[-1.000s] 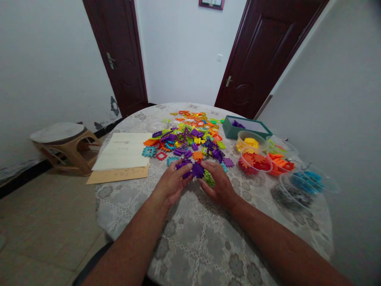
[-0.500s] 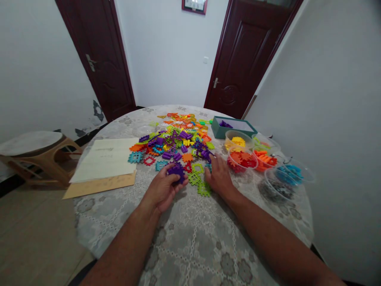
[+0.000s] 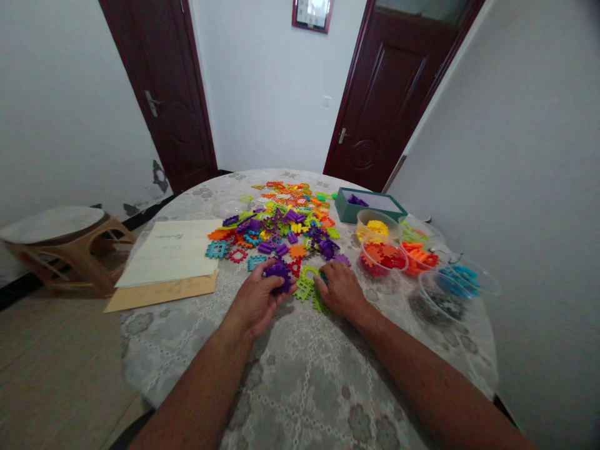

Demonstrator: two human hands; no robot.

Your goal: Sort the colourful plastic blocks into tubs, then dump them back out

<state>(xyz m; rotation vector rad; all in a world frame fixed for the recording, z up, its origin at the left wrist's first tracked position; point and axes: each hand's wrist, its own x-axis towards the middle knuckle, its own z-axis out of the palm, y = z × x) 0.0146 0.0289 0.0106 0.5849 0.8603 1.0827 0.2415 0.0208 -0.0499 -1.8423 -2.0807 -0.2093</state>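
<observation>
A heap of colourful plastic interlocking pieces point(image 3: 281, 222) lies spread over the round table point(image 3: 300, 375). My left hand point(image 3: 255, 300) is curled around a bunch of purple pieces point(image 3: 277, 274) at the near edge of the heap. My right hand point(image 3: 340, 289) rests palm down just to the right, its fingers bent over green pieces point(image 3: 305, 289) on the cloth; whether it grips one is hidden.
Clear plastic bowls hold sorted pieces: yellow point(image 3: 376, 226), red point(image 3: 382, 255), orange point(image 3: 417, 257), blue point(image 3: 462, 278), dark point(image 3: 438, 303). A teal box point(image 3: 370, 205) stands behind them. Papers point(image 3: 171, 253) lie at the left. A wooden stool point(image 3: 60, 240) stands on the floor.
My right hand left the purple pieces, reached toward the red bowl, then came back onto the green pieces. My left hand keeps the purple bunch. The camera view shifted slightly.
</observation>
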